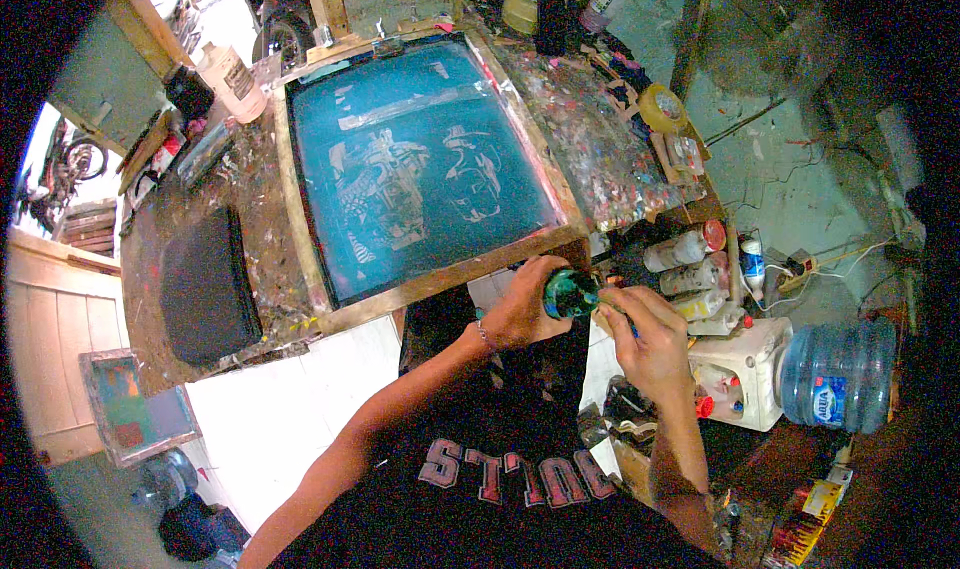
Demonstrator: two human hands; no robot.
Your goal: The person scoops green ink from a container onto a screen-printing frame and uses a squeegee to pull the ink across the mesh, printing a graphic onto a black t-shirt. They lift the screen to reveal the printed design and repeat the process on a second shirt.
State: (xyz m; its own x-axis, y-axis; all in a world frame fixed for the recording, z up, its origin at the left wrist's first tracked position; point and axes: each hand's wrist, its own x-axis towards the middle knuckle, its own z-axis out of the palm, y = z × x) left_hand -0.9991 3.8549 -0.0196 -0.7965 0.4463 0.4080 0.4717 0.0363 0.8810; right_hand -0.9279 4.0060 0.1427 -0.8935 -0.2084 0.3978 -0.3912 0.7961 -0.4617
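Observation:
My left hand (pixel 525 304) is wrapped round a small round container with green contents (pixel 568 295), held tilted in front of my chest. My right hand (pixel 648 337) is closed close to the container's mouth, pinching a thin stick-like tool (pixel 608 303). Its far end is at the green contents; its exact kind is too small to tell. Just beyond my hands lies a silk-screen frame (pixel 455 277), with a wooden border and blue-green mesh carrying pale picture shapes.
A dark pad (pixel 208 289) lies left of the frame on the stained table (pixel 150 239). At the right are several bottles (pixel 675 252), a white jerrycan (pixel 765 354) and a large blue water jug (pixel 838 354) on its side. A pale bottle (pixel 232 81) stands at the back left.

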